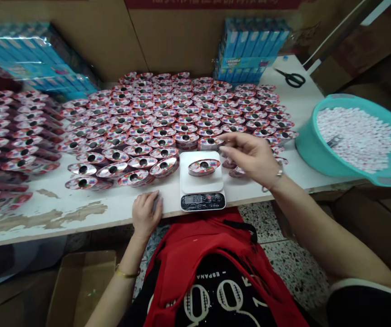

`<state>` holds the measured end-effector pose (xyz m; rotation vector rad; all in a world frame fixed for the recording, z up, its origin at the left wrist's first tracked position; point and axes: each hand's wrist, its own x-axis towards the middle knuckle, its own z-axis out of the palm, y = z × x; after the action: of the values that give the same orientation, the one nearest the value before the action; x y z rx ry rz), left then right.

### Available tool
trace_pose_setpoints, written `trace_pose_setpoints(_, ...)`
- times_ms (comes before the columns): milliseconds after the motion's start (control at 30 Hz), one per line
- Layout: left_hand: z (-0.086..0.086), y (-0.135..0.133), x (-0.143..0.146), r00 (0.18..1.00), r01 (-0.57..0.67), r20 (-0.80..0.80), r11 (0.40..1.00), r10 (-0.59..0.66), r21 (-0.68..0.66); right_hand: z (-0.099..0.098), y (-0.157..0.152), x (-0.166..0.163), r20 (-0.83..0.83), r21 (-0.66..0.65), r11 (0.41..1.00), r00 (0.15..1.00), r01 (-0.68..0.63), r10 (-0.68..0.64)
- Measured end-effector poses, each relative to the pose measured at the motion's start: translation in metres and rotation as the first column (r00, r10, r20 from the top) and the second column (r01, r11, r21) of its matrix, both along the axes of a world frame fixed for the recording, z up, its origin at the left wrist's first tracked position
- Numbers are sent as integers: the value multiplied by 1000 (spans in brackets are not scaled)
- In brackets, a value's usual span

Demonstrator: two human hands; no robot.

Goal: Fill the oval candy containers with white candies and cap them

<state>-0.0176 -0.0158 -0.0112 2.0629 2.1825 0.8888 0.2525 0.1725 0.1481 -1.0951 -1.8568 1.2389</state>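
While the red-and-pink, oval-topped packet (204, 167) stands on the white plastic digital scale (200, 184), it is presumably light, smooth and easily dented, best grasped by its curved sides. At the scale's right rear, the right hand (254, 156) has thumb and forefinger apart; left of the scale, the left hand (146, 211) curls loosely, its grip indeterminable.
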Motion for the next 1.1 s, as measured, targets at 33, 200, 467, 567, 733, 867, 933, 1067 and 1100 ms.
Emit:
trace_pose_setpoints(33, 0, 0, 0, 1000, -1, -3, 1000, 1, 2, 2, -3, 9, -62, -110, 993, 997, 42, -49)
trace_pose_setpoints(200, 2, 2, 1, 1000, -7, -6, 1000, 7, -14, -12, -33, 52, -149, -503, 857, 966, 109, -210)
trace_pose_setpoints(467, 19, 9, 8, 995, 30, 93, 1000, -31, 10, -79, -73, 76, -71, -726, 646, 910, 234, -409)
trace_pose_setpoints(567, 51, 31, 24, 988, 112, 94, 989, -121, 93, -94, -79, 74, -53, -722, 628, 882, 290, -468)
trace_pose_setpoints(733, 97, 91, 68, 934, 352, -54, 935, -354, -36, -103, -85, 77, 19, -708, 624, 893, 330, -450)
trace_pose_setpoints(867, 112, 120, 71, 853, 445, -179, 863, -490, -239, -116, -85, 84, 31, -700, 632, 899, 332, -437)
trace_pose_setpoints(933, 125, 117, 49, 865, 448, -144, 870, -480, -205, -121, -86, 86, 57, -705, 621, 901, 341, -430)
trace_pose_setpoints(1067, 160, 85, -49, 979, 205, -12, 979, -205, 0, -133, -86, 91, 140, -686, 606, 890, 403, -434)
trace_pose_setpoints(1100, 166, 74, -81, 995, 96, -10, 995, -96, 24, -138, -86, 93, 161, -669, 615, 890, 417, -427)
